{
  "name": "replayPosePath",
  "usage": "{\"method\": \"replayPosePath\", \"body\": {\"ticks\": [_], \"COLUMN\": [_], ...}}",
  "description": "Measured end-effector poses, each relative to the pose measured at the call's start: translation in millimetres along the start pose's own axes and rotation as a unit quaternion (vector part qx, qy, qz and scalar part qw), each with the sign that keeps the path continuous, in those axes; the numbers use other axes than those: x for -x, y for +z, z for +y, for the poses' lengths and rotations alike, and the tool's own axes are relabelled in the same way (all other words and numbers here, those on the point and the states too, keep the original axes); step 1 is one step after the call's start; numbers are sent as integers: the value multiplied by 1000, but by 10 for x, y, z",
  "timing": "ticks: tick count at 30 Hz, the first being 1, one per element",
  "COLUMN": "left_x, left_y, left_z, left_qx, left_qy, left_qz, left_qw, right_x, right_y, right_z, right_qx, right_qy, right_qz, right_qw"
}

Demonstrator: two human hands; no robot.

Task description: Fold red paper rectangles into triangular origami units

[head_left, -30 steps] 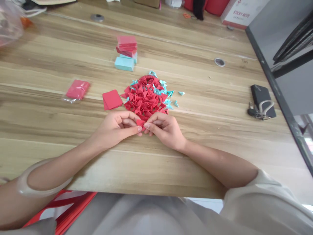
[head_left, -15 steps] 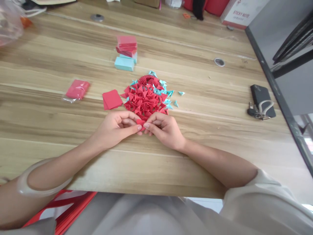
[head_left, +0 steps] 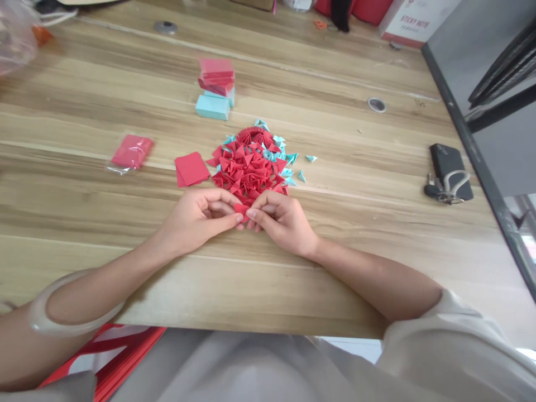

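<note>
Between my two hands is a small folded piece of red paper, partly covered by the fingers. My left hand pinches its left side between thumb and fingers. At its right edge, my right hand pinches it too, thumb on top. Just beyond the fingertips lies a heap of folded red paper triangles. Light blue paper triangles show around the heap's back and right side. A ring of joined red pieces sits at its far end. Flat red paper squares lie left of the heap.
A wrapped red paper pack lies at the left. Farther back are stacked red packs and light blue packs. A black phone with keys rests at the right, near a sticky note box.
</note>
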State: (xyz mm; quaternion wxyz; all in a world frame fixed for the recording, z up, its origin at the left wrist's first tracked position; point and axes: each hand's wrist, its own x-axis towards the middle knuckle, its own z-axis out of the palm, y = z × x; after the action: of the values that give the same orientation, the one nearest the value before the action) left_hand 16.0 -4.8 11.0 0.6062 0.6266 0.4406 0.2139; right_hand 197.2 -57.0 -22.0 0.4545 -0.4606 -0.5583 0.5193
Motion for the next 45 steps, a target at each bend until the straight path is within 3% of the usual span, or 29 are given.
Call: {"method": "replayPosePath", "body": {"ticks": [18, 30, 45], "left_x": [-11, 13, 17], "left_y": [0, 17, 30], "left_z": [-7, -45, -27], "left_qx": [22, -33, -17], "left_qy": [-13, 73, 54], "left_qz": [-12, 3, 8], "left_qw": [1000, 997, 998], "right_x": [-6, -5, 5], "right_y": [4, 12, 16], "right_z": [9, 25, 12], "right_qx": [-8, -18, -22], "right_qy": [2, -7, -7], "right_qz": [2, 2, 6], "right_qw": [1000, 1000, 1000]}}
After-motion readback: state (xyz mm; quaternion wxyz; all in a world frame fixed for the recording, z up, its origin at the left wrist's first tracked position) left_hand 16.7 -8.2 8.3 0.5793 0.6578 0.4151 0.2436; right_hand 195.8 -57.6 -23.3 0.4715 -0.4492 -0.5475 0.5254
